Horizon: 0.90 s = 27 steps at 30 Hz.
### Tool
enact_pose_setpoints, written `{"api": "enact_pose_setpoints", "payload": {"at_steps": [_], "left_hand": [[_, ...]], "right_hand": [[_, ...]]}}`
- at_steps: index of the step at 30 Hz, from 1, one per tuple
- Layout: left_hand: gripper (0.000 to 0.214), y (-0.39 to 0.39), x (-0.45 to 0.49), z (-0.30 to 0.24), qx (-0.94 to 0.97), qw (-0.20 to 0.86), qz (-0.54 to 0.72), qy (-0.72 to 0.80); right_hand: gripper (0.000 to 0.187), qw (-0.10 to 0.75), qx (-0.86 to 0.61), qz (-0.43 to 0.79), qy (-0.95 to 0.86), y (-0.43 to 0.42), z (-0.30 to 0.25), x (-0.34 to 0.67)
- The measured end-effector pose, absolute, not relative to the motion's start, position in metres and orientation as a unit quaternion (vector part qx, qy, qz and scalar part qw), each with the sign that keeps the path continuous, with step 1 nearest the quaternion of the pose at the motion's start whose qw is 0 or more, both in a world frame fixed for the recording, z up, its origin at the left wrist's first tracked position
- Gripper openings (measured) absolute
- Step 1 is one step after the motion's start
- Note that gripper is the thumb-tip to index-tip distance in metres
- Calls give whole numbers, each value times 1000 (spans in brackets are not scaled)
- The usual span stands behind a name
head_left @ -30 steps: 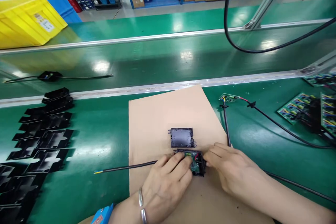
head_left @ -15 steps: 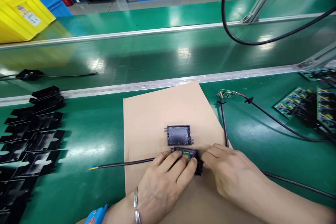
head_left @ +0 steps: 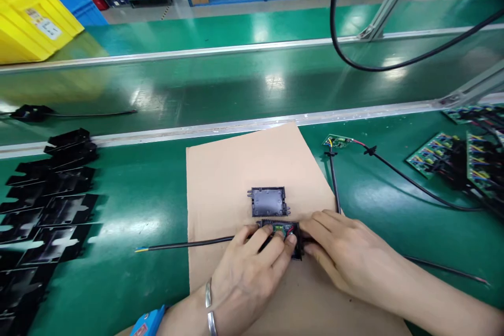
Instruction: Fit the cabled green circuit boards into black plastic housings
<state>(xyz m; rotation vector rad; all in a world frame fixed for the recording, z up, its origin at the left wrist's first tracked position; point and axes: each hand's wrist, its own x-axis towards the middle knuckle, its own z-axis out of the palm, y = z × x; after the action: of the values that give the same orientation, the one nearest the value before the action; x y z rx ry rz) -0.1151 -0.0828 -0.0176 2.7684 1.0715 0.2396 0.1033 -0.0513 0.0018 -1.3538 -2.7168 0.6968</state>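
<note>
A black plastic case half [head_left: 296, 253] lies on the cardboard with a small green circuit board [head_left: 280, 229] and a red wire inside it. My left hand [head_left: 255, 257] holds this case, its fingertips pressing on the board and inner edge. At the right end, my right hand [head_left: 338, 247] has thumb and fingers closed around the black cable [head_left: 444, 269] where it leaves the case; the grip is partly hidden. Another black cable [head_left: 189, 244] runs out leftward to bare coloured wire ends. Just behind lies a second case half [head_left: 269, 202], open side up.
Several black case parts [head_left: 59, 210] lie in rows at left. A wired board [head_left: 334, 140] sits beyond the cardboard [head_left: 220, 168], with more boards [head_left: 437, 155] at right. A metal rail [head_left: 220, 129] borders the belt, which carries a black module [head_left: 31, 113]. A thick cable [head_left: 378, 68] hangs overhead.
My right hand's fingers have shifted slightly up along the case's end. The right cable's far end has come into view. The module on the belt has moved left.
</note>
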Motion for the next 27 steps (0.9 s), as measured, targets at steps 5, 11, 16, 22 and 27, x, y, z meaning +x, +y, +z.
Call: {"api": "enact_pose_setpoints", "payload": {"at_steps": [5, 11, 16, 22, 27], "left_hand": [[34, -82, -119, -19, 921, 75, 106, 367], [27, -85, -118, -20, 926, 52, 102, 361], [23, -85, -115, -20, 925, 52, 89, 366], [28, -83, -113, -13, 918, 63, 103, 377], [33, -82, -113, -8, 897, 126, 132, 402]], "right_hand": [[34, 87, -374, 161, -909, -63, -12, 112], [32, 89, -325, 133, -932, -58, -6, 114], [33, 107, -321, 112, -934, -57, -10, 116], [30, 161, -397, 187, -884, -68, -21, 116], [25, 177, -456, 270, -830, -71, -9, 108]]}}
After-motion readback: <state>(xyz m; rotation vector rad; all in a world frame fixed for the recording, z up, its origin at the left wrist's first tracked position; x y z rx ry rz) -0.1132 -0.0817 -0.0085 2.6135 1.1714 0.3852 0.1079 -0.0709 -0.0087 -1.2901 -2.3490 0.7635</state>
